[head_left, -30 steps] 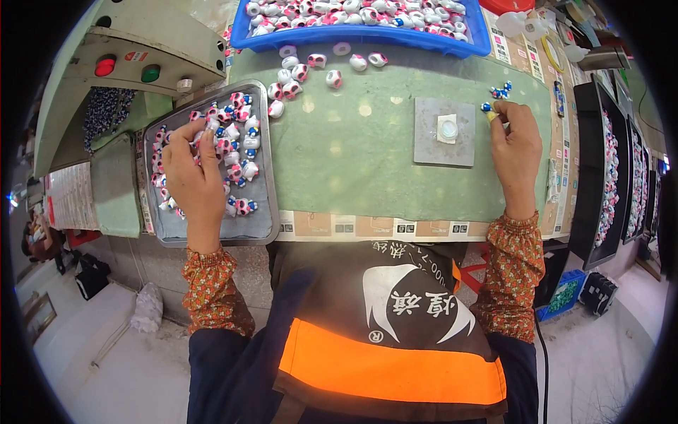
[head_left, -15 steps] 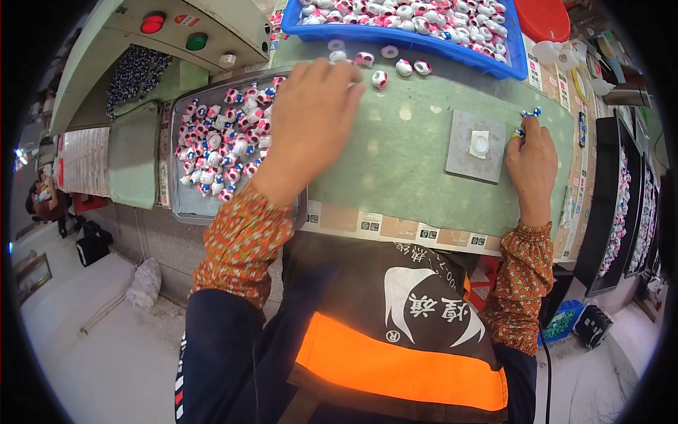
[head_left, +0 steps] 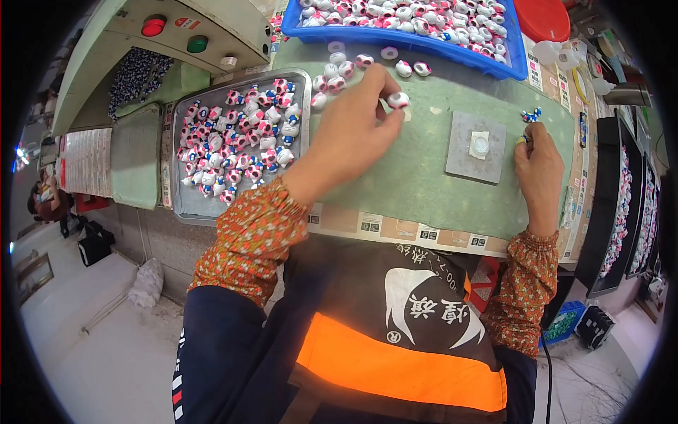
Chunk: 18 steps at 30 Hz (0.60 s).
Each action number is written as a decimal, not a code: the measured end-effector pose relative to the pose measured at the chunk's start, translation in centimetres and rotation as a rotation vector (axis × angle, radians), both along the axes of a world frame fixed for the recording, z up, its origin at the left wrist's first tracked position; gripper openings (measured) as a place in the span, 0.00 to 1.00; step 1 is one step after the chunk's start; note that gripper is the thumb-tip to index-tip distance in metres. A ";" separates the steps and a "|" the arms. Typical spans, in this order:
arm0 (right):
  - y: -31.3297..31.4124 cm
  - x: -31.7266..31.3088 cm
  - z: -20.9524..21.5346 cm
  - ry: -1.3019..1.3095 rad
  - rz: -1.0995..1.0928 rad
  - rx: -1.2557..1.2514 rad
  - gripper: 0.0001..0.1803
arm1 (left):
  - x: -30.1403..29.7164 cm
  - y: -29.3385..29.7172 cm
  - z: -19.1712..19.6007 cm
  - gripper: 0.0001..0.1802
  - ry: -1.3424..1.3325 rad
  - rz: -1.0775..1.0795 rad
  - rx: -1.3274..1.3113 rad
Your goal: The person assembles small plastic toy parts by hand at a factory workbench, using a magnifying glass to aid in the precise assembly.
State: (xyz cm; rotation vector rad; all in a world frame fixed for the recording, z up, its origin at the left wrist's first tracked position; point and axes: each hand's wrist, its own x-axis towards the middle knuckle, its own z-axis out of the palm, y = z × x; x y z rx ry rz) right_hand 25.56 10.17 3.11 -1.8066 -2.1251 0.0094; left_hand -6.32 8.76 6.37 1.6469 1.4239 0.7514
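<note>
My left hand (head_left: 360, 127) is lifted over the green mat and pinches a white-and-pink toy head (head_left: 399, 100) between thumb and fingers. Just beyond it, several loose toy heads (head_left: 345, 69) lie on the mat. At the right, my right hand (head_left: 539, 161) rests with curled fingers pressed round a small blue-and-yellow toy piece (head_left: 522, 140), mostly hidden by the fingers. A small blue-and-white toy body (head_left: 532, 114) lies right beyond those fingertips. Between the hands sits a grey square plate (head_left: 459, 161) with a small round clear disc (head_left: 480, 145) at its middle.
At the left, a metal tray (head_left: 305, 106) is filled with assembled toy figures. A blue bin (head_left: 395, 32) of toy heads stands at the far side. A machine with red and green buttons (head_left: 197, 44) is at the far left. Black trays (head_left: 600, 233) of toys stand at the right.
My left hand has moved right and nearer, away from the loose heads, and now shows a toy head in its fingers. My right hand has shifted slightly nearer with its small piece.
</note>
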 end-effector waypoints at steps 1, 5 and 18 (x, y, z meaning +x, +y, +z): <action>-0.2 0.0 0.1 -0.003 -0.001 -0.003 0.11 | 0.1 -0.7 0.0 0.11 -0.003 -0.001 -0.003; -1.1 -0.7 1.5 0.568 -0.067 -0.299 0.10 | -0.5 -2.2 -2.2 0.13 -0.400 -0.080 0.078; -3.0 -5.7 2.0 0.524 0.099 -0.256 0.07 | 0.3 -6.6 -1.6 0.20 -1.031 0.138 -0.547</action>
